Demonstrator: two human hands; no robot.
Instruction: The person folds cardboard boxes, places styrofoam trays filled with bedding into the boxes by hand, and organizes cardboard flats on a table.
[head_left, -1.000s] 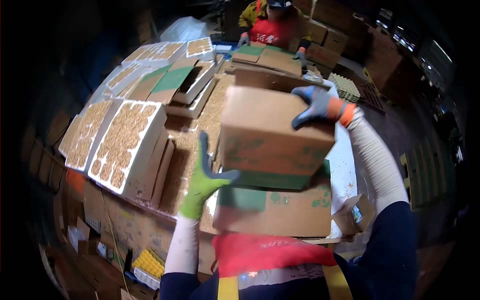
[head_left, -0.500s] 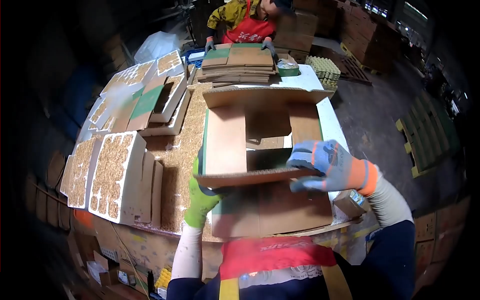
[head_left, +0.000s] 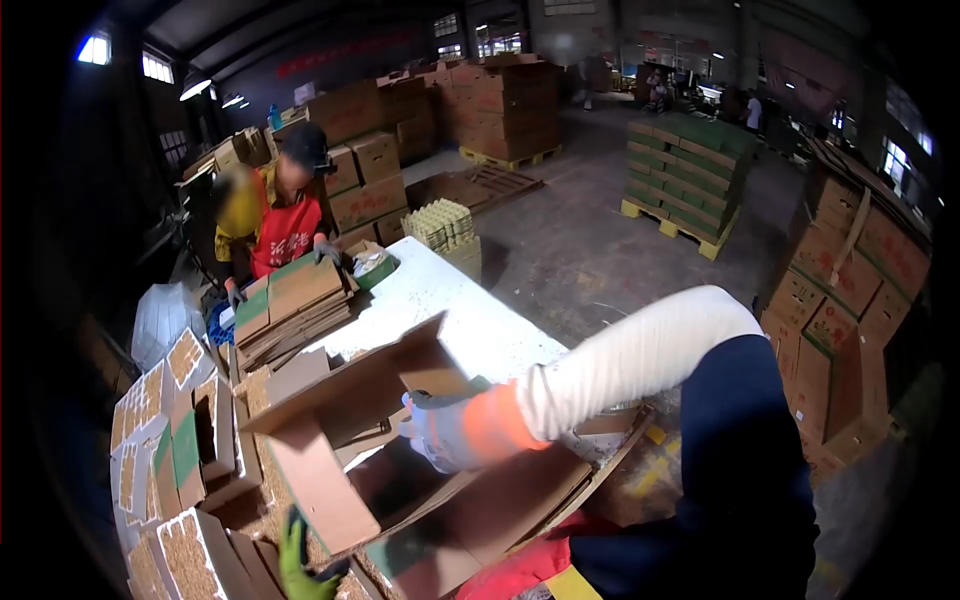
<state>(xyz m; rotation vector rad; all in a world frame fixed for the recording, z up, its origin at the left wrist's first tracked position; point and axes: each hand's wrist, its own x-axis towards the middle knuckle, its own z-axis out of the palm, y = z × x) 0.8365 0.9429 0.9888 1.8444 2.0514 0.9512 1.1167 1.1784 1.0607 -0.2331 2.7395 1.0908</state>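
An open cardboard box (head_left: 320, 485) stands tilted in view in front of me, its flaps raised and its inside partly dark. My right hand (head_left: 445, 432), in a grey-blue and orange glove, reaches across the box opening beside the right inner flap. Its fingertips are partly hidden, so its grip is unclear. Low at the box's left corner is my left hand (head_left: 305, 562), in a green glove with dark fingertips, its fingers apart. Beneath the box's near side lie flat cardboard sheets (head_left: 500, 505) with a green patch.
Across the table (head_left: 455, 300), a person in a red apron (head_left: 290, 235) has gloved hands on a stack of flattened cartons (head_left: 290, 305). White foam trays (head_left: 190, 555) line the left. Egg trays (head_left: 440, 228) stand behind. Stacked cartons (head_left: 835, 310) rise at right, with a loaded pallet (head_left: 690, 175) beyond.
The view has swung right and up, showing more of the hall. My right hand has moved farther over the box opening; my left hand has come away from the box's side to its lower corner.
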